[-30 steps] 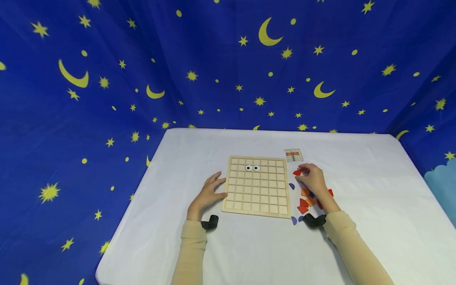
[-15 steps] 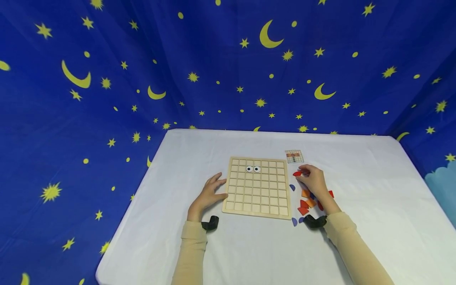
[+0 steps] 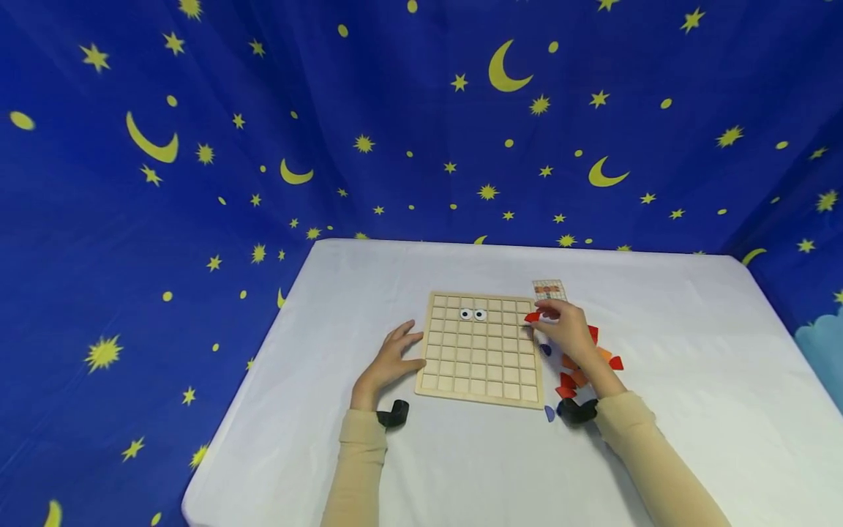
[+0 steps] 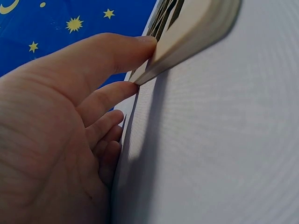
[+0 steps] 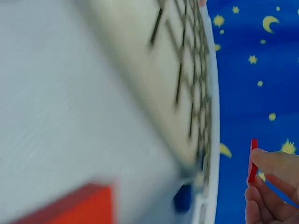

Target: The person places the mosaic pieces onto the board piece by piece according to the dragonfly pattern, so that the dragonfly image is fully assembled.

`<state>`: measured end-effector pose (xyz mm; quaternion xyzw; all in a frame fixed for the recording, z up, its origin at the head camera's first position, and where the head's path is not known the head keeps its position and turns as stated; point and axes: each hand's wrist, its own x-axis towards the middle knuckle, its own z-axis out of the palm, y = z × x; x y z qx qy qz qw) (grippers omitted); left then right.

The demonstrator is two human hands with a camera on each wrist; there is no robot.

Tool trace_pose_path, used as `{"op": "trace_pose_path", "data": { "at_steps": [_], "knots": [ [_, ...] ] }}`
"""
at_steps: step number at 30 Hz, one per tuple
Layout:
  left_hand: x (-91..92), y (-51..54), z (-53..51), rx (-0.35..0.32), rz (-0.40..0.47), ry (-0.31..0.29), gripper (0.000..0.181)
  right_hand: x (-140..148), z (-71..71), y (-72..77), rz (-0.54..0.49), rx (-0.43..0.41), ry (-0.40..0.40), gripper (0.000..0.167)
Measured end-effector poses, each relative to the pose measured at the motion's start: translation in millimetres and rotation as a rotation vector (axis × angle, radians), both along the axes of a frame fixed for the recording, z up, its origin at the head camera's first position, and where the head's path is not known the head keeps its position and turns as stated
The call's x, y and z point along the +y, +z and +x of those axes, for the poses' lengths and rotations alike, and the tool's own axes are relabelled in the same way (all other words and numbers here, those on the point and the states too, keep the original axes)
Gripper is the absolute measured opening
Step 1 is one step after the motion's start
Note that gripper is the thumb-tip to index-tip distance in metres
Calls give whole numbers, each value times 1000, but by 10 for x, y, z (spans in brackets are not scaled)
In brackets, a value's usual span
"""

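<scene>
My left hand (image 3: 388, 362) lies at the left side of a square wooden grid board (image 3: 474, 359), fingers extended. In the left wrist view its thumb (image 4: 135, 46) touches the board's rim, and the index fingertip reaches the edge. My right hand (image 3: 568, 331) pinches a small red piece (image 3: 532, 318) with one curved side, over the board's upper right edge. In the right wrist view the red piece (image 5: 252, 161) appears edge-on, thin and flat, between thumb and fingers. Two round eye pieces (image 3: 473, 315) sit side by side in the board's upper cells.
Red pieces (image 3: 566, 388) and orange pieces (image 3: 579, 378) lie loosely right of the board, partly under my right forearm. A blue half-round piece (image 3: 549, 413) is near the lower right corner. A small pattern card (image 3: 549, 288) lies beyond my right hand on the white-covered table (image 3: 369, 278).
My right hand has moved left, carrying the red piece from beside the board to its upper right edge. My left hand keeps its place at the board. The head view has shifted slightly.
</scene>
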<state>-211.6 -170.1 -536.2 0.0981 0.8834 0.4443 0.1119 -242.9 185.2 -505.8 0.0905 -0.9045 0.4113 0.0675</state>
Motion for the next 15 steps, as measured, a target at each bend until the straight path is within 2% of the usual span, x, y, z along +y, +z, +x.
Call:
{"op": "trace_pose_path", "data": {
  "at_steps": [7, 15],
  "knots": [
    [-3, 4, 3, 11, -8, -7, 61, -247, -29, 111, -21, 24, 73, 39],
    [2, -5, 4, 9, -5, -5, 61, -475, -61, 70, -41, 27, 165, 37]
  ]
}}
